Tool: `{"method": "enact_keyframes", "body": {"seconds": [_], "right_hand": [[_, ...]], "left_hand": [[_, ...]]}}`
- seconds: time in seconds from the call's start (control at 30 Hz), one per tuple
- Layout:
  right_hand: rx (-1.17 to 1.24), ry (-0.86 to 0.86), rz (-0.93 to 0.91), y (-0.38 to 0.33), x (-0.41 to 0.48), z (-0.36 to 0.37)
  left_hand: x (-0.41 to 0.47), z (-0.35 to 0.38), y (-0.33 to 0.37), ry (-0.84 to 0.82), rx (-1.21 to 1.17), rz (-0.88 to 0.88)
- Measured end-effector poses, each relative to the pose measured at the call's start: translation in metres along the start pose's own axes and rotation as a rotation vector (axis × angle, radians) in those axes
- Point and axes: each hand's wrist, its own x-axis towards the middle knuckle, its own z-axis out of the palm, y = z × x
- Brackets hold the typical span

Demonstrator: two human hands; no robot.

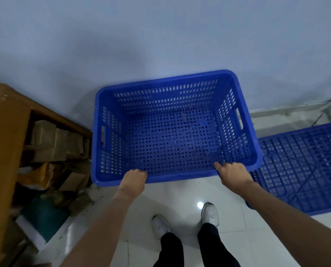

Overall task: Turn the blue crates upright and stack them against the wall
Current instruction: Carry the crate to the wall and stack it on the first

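Item: upright blue crate (172, 132), open side up, far rim close to the pale wall (160, 45); left hand (135, 177) with fingers curled over the near rim, gripping it; right hand (232, 173) likewise gripping the near rim toward its right corner; both forearms extended forward and down; overturned second crate (303, 170) on the tiled floor (180, 193) just right; wooden shelf (10, 132) with boxes at left.

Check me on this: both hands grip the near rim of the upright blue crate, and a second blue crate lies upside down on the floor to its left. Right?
Not quite: the head view shows the upside-down crate lying to the right of the upright crate, not its left. The left hand and right hand do grip the upright crate's near rim.
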Motion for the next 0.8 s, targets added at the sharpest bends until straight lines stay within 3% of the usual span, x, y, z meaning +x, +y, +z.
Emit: {"method": "enact_keyframes", "body": {"seconds": [0.1,0.3,0.5,0.7,0.8], "right_hand": [[0.02,0.001,0.063,-0.004,-0.002,0.006],[0.004,-0.042,-0.056,0.0,0.003,0.007],[0.037,-0.064,0.001,-0.004,-0.001,0.003],[0.007,-0.103,0.027,-0.006,0.002,0.0],[0.019,-0.11,0.052,-0.009,0.001,0.001]], "left_hand": [[-0.001,-0.001,0.0,-0.02,0.005,0.009],[0.003,0.0,-0.009,-0.044,0.024,-0.011],[-0.003,0.0,0.0,-0.046,-0.071,-0.111],[-0.026,0.006,0.031,0.152,-0.225,-0.244],[-0.039,0.007,0.046,0.204,-0.24,-0.208]]}}
